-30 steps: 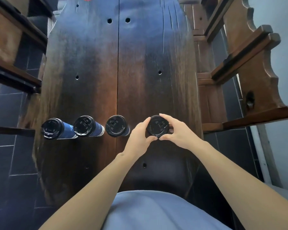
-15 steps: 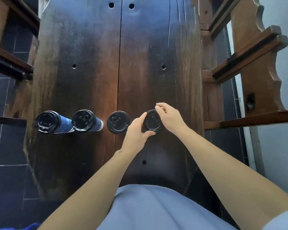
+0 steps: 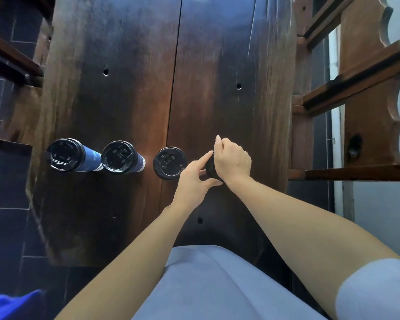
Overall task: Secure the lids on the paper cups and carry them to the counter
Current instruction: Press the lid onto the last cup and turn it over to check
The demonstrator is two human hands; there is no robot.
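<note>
Paper cups in blue printed sleeves with round black plastic lids stand in a row across the near part of the dark plank table, four in all, and I am working on the rightmost cup, which sits just right of the third cup. My right hand lies over its lid with the fingers curled down round the rim, so most of the lid is hidden under my palm; I judge I hold it this way to press the thin plastic edge down over the cup's rolled paper lip. My left hand comes in from the near left, forefinger stretched to the lid's edge and thumb against its near side, pinching the cup steady so it cannot slide on the smooth, worn wood. The two far-left cups, one and the other, show glossy moulded lids with raised sip flaps and embossed marks. The table itself is two broad boards with a seam between, dotted with small round holes. Carved wooden chairs flank it on dark tiled floor.
</note>
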